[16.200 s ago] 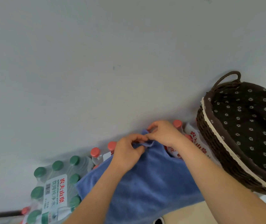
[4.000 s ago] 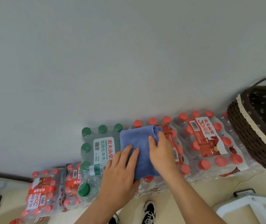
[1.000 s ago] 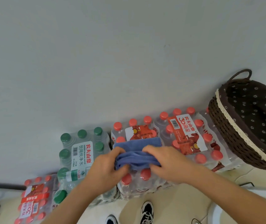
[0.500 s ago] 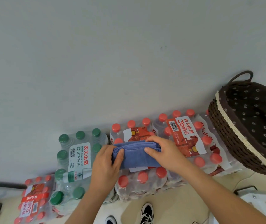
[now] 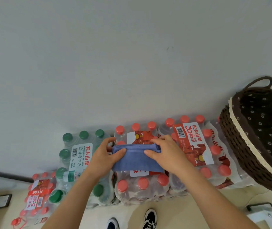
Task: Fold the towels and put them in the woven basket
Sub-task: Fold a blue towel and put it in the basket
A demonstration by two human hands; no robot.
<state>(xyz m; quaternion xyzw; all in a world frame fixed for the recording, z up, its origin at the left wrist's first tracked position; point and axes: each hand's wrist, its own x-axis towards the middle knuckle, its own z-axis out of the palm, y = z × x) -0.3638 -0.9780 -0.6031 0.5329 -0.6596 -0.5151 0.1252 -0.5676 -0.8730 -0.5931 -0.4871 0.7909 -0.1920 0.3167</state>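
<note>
Now both hands grip a folded blue towel (image 5: 137, 160) that lies flat on a shrink-wrapped red-capped bottle pack (image 5: 140, 187). The left hand (image 5: 104, 157) pinches the towel's left end: its thumb lies on top of the cloth and its fingers (image 5: 109, 141) curl round the far edge. The right hand (image 5: 167, 154) holds the other end the same way, thumb pressed on the top layer and fingers curved over the far folded edge. The towel spans the gap between the two sets of fingers as a narrow band of stacked layers.

A green-capped bottle pack (image 5: 75, 156) sits just left of the left fingers. The woven basket (image 5: 236, 146), dark with a flowered lining, stands well to the right of the right fingers, apart from the towel. Two shoes (image 5: 150, 218) show on the floor (image 5: 189, 210) below the forearms.
</note>
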